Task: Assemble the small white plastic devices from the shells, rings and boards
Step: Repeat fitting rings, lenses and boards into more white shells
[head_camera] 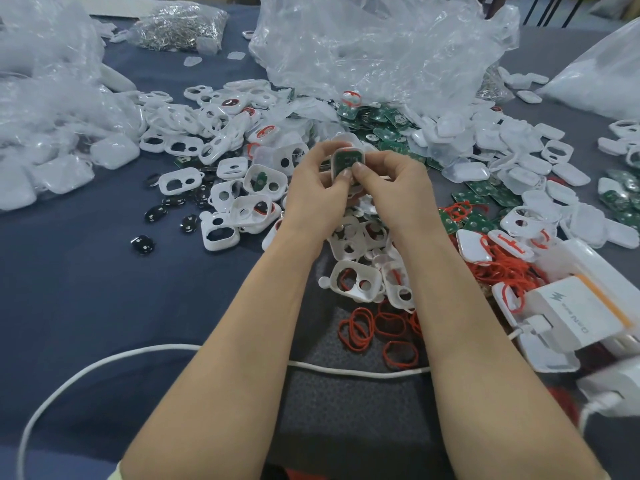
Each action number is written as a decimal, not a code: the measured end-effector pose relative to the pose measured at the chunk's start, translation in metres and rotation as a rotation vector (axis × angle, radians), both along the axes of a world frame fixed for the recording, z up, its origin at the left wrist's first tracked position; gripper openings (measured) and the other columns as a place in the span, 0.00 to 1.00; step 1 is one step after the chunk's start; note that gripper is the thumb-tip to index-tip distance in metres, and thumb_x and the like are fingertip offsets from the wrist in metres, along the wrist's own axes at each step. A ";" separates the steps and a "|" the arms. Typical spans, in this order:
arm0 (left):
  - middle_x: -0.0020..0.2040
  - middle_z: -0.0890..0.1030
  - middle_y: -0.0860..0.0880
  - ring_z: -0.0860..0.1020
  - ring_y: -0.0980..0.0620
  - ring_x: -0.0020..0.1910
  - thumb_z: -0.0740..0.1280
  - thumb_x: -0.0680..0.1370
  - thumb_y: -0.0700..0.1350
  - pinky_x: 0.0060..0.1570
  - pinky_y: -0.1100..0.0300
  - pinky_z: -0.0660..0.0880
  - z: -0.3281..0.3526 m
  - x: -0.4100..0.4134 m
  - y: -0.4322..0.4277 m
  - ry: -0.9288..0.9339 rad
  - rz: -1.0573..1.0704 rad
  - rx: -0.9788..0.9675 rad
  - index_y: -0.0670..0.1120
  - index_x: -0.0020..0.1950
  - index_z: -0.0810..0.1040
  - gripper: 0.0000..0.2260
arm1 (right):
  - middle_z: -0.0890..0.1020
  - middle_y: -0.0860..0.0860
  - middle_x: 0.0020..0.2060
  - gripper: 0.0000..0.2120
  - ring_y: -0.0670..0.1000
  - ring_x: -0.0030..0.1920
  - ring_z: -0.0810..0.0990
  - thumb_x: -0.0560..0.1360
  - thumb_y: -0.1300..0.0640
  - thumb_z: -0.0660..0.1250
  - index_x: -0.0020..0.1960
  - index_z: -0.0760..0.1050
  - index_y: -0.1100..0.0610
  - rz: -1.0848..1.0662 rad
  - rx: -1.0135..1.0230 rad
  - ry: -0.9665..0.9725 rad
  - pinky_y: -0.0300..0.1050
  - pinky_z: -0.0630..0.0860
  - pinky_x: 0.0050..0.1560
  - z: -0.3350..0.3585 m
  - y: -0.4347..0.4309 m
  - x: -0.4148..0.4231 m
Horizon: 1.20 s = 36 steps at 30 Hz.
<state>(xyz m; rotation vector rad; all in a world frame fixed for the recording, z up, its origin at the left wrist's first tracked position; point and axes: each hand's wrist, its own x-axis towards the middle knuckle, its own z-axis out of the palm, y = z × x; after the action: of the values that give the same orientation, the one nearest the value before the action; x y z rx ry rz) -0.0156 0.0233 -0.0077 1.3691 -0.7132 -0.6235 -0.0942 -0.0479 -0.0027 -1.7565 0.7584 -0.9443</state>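
Shell (pixel 334 165), green board (pixel 347 158) seated inside, gripped by left hand (pixel 311 192) and right hand (pixel 391 188); both thumbs press the board, above the parts-strewn tabletop (pixel 86 299).

Both hands (pixel 313 188) (pixel 391 188) pinch a board-filled white shell (pixel 346 160).

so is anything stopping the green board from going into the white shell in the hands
Nothing visible. The green board already lies inside the white shell, which the left hand and right hand hold between them, thumbs pressing at its near edge. Anything under the board is hidden.
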 end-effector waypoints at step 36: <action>0.54 0.78 0.41 0.82 0.52 0.38 0.60 0.81 0.34 0.42 0.64 0.80 0.020 0.013 0.009 0.427 0.200 -0.202 0.43 0.62 0.70 0.11 | 0.82 0.53 0.45 0.04 0.52 0.46 0.79 0.76 0.60 0.66 0.48 0.80 0.56 -0.150 -0.301 0.512 0.39 0.71 0.47 0.002 0.001 -0.003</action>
<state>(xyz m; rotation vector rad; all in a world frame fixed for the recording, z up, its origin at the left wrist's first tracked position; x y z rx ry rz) -0.0031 0.0322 0.0120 1.0568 -0.2820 -0.6375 -0.0975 -0.0473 -0.0011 -2.2740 1.1297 -0.7353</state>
